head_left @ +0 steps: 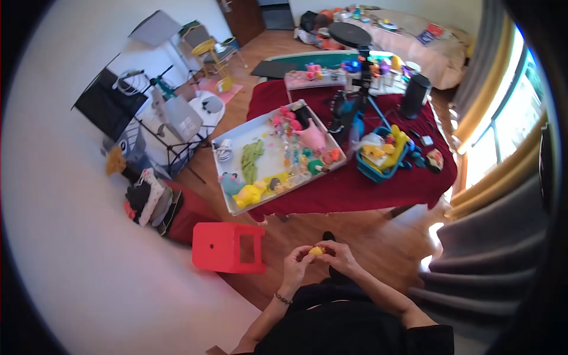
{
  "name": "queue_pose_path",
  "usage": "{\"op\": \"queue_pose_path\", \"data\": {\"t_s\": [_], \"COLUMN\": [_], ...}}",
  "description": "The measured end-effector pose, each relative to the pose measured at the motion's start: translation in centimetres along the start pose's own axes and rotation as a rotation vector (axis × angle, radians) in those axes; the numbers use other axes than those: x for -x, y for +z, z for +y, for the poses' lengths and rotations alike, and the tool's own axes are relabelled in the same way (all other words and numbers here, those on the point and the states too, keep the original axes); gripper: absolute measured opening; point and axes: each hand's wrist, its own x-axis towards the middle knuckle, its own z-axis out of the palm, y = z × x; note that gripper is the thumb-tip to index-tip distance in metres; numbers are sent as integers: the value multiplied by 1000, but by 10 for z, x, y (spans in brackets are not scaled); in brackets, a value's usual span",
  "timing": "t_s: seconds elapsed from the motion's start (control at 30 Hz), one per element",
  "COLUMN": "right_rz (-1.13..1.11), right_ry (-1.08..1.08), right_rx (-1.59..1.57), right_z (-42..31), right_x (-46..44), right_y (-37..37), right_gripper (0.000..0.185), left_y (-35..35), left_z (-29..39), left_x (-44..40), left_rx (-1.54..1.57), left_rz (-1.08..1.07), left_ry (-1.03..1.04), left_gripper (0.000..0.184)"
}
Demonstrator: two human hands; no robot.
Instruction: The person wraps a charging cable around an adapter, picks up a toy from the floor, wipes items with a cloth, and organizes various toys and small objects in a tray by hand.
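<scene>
In front of my body, above the wooden floor, both hands meet around a small yellow object point(317, 251); its exact kind is too small to make out. My left hand point(297, 261), with a bracelet at the wrist, pinches it from the left. From the right, the fingers of my right hand point(339, 256) grip its other side. Beyond the hands stands a table with a dark red cloth point(307, 203). On it lies a white tray point(235, 155) holding a green cloth point(251, 160), a yellow toy point(249, 194), a pink toy point(311, 136) and several other small toys.
A blue basket point(378, 176) of yellow items stands on the table's right, near a black cylinder point(415, 96) and a ring-topped stand point(350, 35). A red stool point(216, 247) is on the floor to the left. Grey curtains point(482, 260) hang at the right.
</scene>
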Motion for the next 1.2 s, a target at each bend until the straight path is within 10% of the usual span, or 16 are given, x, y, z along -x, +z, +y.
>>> {"op": "queue_pose_path", "data": {"t_s": [0.67, 1.2], "right_rz": [-99, 227], "right_ry": [313, 355], "right_rx": [-591, -581], "right_z": [-16, 12], "right_x": [-206, -457], "right_y": [-57, 39], "right_gripper": [20, 27], "left_y": [26, -127], "left_z": [83, 195], "left_x": [-165, -198], "left_rx": [-19, -105], "left_rz": [254, 673], "left_ry": [174, 420], "left_gripper": [16, 15]}}
